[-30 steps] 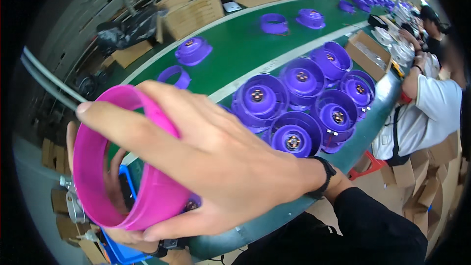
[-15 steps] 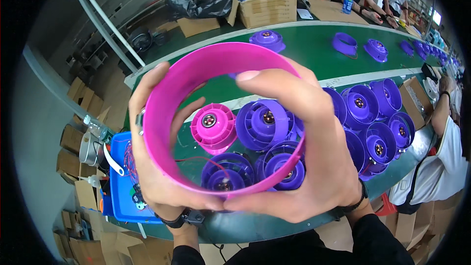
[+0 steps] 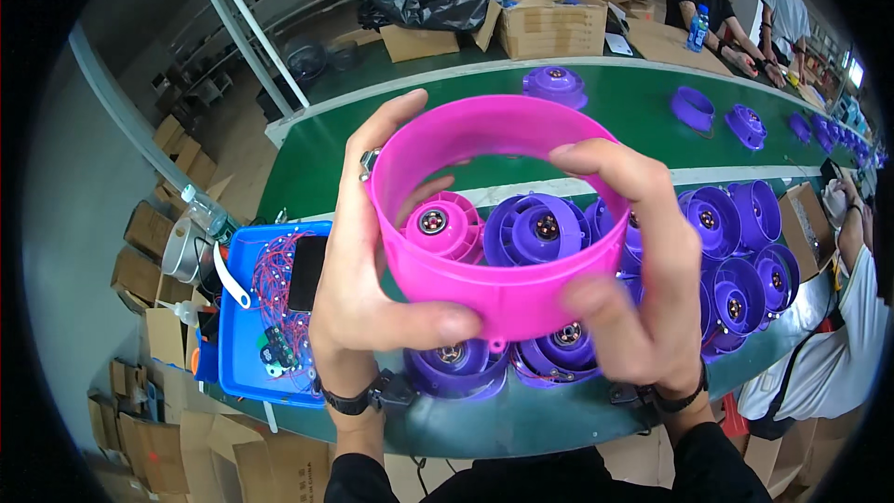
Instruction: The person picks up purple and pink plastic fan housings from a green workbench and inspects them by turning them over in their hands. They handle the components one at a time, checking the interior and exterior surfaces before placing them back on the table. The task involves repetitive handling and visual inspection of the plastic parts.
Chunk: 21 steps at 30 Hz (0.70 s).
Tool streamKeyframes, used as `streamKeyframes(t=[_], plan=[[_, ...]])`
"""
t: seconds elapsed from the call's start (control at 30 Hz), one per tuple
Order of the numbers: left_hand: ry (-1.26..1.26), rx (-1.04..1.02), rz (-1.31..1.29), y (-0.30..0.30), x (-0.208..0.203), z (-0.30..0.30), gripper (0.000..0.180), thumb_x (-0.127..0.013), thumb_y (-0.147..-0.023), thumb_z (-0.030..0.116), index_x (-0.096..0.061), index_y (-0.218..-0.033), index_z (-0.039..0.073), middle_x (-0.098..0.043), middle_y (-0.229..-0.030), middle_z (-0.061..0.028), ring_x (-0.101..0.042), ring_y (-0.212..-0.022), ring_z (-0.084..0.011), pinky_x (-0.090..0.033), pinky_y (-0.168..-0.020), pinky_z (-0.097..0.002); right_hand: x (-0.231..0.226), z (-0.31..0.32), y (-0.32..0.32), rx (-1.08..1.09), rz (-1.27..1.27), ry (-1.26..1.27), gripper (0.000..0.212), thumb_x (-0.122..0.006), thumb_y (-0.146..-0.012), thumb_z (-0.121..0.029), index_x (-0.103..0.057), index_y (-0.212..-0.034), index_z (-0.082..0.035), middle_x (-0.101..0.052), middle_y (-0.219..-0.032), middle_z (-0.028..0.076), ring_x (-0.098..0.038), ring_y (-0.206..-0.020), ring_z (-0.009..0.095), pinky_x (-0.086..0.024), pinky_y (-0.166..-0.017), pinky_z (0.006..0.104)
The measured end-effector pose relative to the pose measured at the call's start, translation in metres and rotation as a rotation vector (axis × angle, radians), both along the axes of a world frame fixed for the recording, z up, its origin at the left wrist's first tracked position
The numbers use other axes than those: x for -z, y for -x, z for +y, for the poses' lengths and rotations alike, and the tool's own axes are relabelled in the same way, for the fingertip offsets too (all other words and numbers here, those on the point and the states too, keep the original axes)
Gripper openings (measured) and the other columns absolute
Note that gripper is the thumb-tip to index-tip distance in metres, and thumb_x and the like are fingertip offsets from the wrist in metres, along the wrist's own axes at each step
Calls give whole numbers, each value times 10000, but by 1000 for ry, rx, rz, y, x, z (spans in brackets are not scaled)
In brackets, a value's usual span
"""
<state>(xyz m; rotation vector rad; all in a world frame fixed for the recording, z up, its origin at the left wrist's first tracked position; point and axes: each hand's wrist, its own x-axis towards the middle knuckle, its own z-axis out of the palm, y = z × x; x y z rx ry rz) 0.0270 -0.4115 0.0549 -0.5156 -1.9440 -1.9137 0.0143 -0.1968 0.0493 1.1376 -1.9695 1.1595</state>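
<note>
Both hands hold a bright pink plastic ring (image 3: 507, 289) up in front of the camera. My left hand (image 3: 368, 261) grips its left wall, thumb across the front. My right hand (image 3: 643, 270) clasps the right wall, fingers over the rim. Through the ring I see a pink fan housing (image 3: 442, 226) and a purple fan housing (image 3: 535, 228) lying on the green conveyor belt (image 3: 605, 116). More purple housings (image 3: 736, 261) crowd the belt below and to the right of my hands.
A blue tray (image 3: 247, 335) with red wires and small parts sits left of my hands. Further purple parts (image 3: 694, 107) lie along the belt. Cardboard boxes (image 3: 549, 23) stand behind it. Other people sit at the far right, one close by in white (image 3: 838, 354).
The pink ring has turned from side-on to open toward the camera and risen. My view swung left, bringing the blue tray and the boxes behind the belt into sight.
</note>
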Motion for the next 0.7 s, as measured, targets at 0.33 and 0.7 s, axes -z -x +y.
streamKeyframes(t=[0.33, 0.7], plan=[[266, 476, 187, 39, 11, -76, 479, -974, -509, 311, -675, -757, 32, -574, -1315, -286, -603, -1169, -324, -430, -1002, -398, -9, -3, -11, 122, -58, -223, 529, -738, -808, -252, -602, -1242, 19, -649, -1247, 161, -575, -1221, 383, -481, -945, 391], [460, -431, -305, 107, 96, -204, 316, -805, -823, 300, -718, -744, 7, -636, -718, 25, -542, -670, -43, -395, -601, -211, -5, -7, -21, -101, -134, -281, 410, -781, -734, -143, -686, -1123, -53, -565, -641, 70, -565, -558, 264, -436, -542, 348]])
